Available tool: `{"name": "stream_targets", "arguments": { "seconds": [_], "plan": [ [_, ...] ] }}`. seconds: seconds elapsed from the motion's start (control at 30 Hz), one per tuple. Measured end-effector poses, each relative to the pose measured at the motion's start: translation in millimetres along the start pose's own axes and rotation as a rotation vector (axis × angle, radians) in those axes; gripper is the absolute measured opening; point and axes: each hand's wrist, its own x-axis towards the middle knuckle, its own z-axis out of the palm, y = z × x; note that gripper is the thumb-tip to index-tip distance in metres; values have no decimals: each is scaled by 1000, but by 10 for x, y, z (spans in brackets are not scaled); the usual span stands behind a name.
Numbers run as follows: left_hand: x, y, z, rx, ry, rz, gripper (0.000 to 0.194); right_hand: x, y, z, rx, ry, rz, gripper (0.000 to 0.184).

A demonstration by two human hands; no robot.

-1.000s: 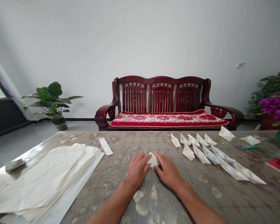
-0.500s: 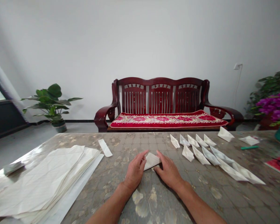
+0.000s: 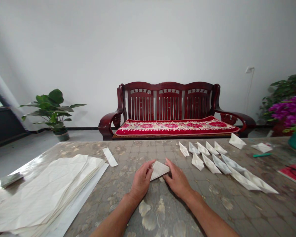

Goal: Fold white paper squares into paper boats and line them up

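Between my two hands is a piece of folded paper [image 3: 160, 170], off-white and roughly triangular, close to the tabletop. My left hand [image 3: 142, 177] grips its left corner, with the thumb on the near side and the fingers curled behind. At the right corner, my right hand [image 3: 177, 177] pinches the paper between thumb and fingers. The fingertips partly hide both corners. Right of my hands, several folded paper boats [image 3: 211, 163] stand in two rows. Left of them lies a stack of paper sheets [image 3: 46, 187].
A paper strip [image 3: 110, 157] lies beyond the stack, and a grey-green object [image 3: 12, 179] sits at the left. To the right are a green pen [image 3: 261, 155], a red booklet [image 3: 292, 174] with glasses, and purple flowers [image 3: 289, 110]. A wooden bench [image 3: 170, 86] stands behind the table [image 3: 128, 148].
The view has shifted slightly. My left hand has moved a little outward, and more of the folded paper shows between my hands. Both hands stay on it.
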Motion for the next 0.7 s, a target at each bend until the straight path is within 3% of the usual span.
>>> {"name": "stream_targets", "arguments": {
  "seconds": [0.37, 0.53, 0.7],
  "plan": [
    [11, 10, 7, -95, 62, -73, 37, 8, -22, -15, 35, 7, 36, 67],
    [20, 16, 26, -133, 89, -98, 38, 22, -33, -53, 159, 30, 125, 68],
    [34, 27, 20, -140, 93, -121, 39, 35, 35, -48, 290, 37, 107, 64]
  ]
}}
